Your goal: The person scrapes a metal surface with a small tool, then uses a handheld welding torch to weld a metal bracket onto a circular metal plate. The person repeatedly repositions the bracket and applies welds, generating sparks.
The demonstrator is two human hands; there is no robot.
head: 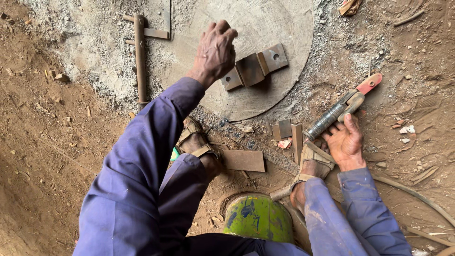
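My left hand (215, 50) reaches forward over a round metal plate (279, 19) on the ground, fingers curled, touching the left end of a bent metal bracket with holes (256, 66). My right hand (346, 140) rests lower right, palm up, on the grip of a welding electrode holder (341, 109) with a red tip that lies on the dirt. Both arms wear blue sleeves. My sandalled feet (196, 142) sit between the hands.
Flat rusty plate pieces (244, 160) and small offcuts (289, 130) lie by my feet. A welded rod frame (140, 52) lies at the plate's left edge. A green round can (258, 218) stands under me. A cable (417, 194) runs at lower right. Loose dirt and stones surround everything.
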